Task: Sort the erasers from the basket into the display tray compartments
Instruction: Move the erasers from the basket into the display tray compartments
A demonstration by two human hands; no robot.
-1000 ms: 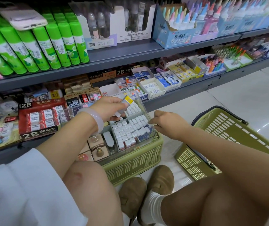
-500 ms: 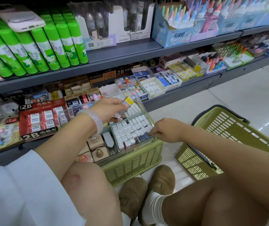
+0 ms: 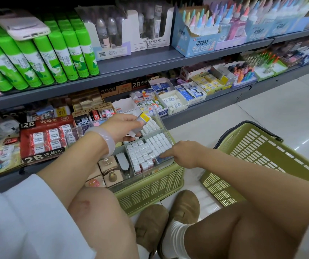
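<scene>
Nearest the camera are the person's bent knees and two brown shoes on the pale floor. Just beyond the knees a green basket stands on the floor, and a clear display tray sits on top of it. A second green basket lies tilted on the floor to the right, close beside the first.

The right hand reaches into the tray's near right compartment, its fingers curled downward with the tips on a blue-wrapped eraser at the near right corner; whether they pinch it or only press it cannot be told. That compartment is packed with rows of white erasers standing on end. The near left compartments hold small tan boxes and a grey stapler-like item.

The left hand, with a pale bangle on its wrist, hovers over the tray's far part, its fingers closed around a yellow-ended eraser. More white erasers fill the far compartment under it.

Beyond the tray, the lower shelf carries red 2B eraser boxes and other eraser cartons. The upper shelf holds green glue sticks, with a phone lying on top of them, and blue boxes of glue bottles.
</scene>
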